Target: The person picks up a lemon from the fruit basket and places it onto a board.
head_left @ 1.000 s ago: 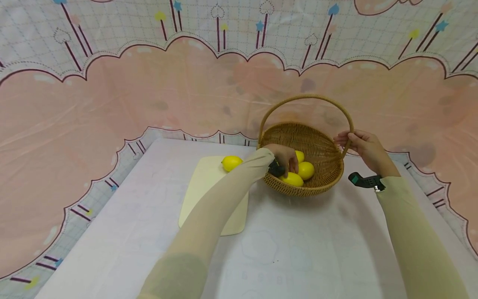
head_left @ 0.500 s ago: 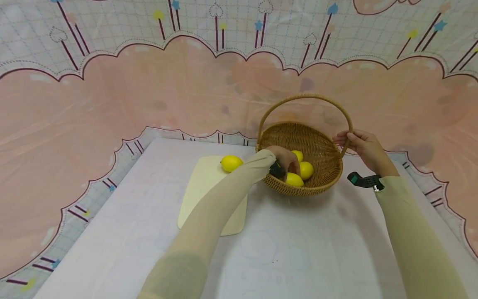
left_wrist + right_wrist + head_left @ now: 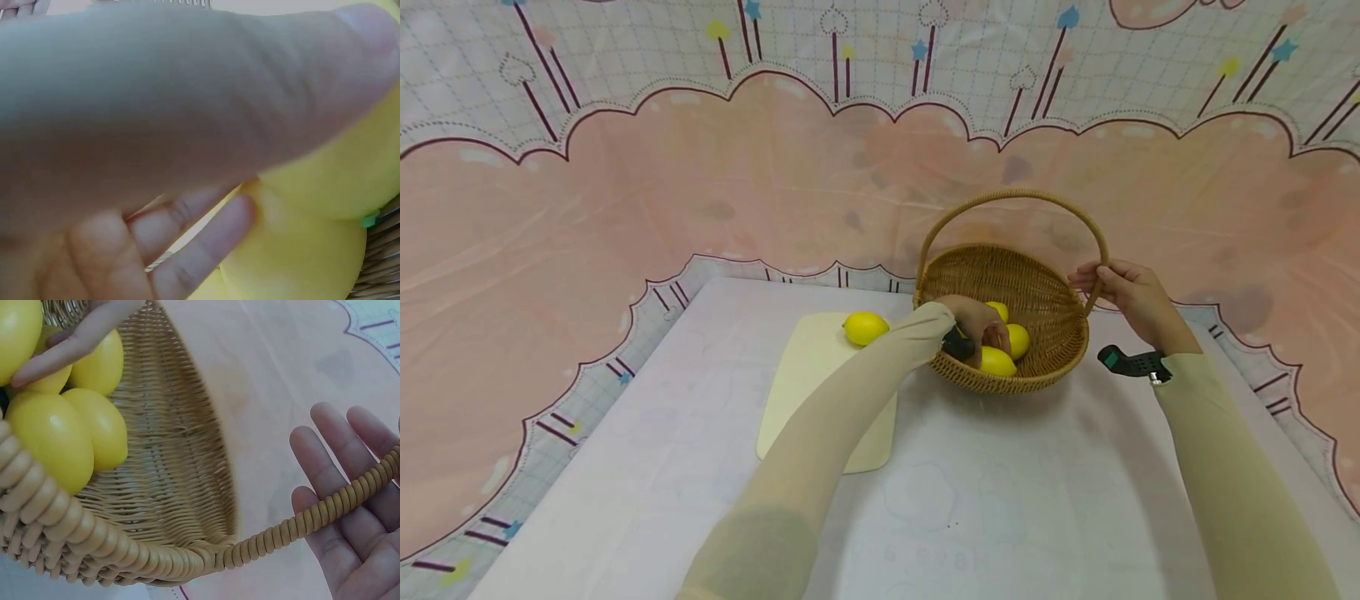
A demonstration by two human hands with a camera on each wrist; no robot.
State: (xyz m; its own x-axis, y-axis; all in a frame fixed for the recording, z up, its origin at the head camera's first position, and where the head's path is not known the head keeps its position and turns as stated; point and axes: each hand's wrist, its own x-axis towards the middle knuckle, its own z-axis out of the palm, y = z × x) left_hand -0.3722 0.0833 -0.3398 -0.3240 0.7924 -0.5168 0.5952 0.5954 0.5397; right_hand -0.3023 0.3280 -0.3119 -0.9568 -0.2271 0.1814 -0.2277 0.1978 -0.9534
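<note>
A wicker basket point(image 3: 1045, 371) stands tilted at the back right of the table, its open side facing me, with several yellow lemons point(image 3: 997, 362) in its bottom. My left hand point(image 3: 981, 321) reaches in over the near left rim and curls round a lemon; the thumb lies along its yellow side in the left wrist view, while other fingers touch the lemon below point(image 3: 294, 250). One finger crosses the lemons in the right wrist view. My right hand point(image 3: 1138, 300) holds the arched handle point(image 3: 312, 515), which runs across its fingers, palm up behind it.
A cream cutting board point(image 3: 805, 358) lies left of the basket, partly under my left sleeve. Another lemon point(image 3: 865, 328) sits at its far right corner. The patterned backdrop point(image 3: 775, 192) rises right behind the table and basket.
My left hand has shifted slightly right inside the basket, and the front lemon has moved right with it. The right hand and basket stay put.
</note>
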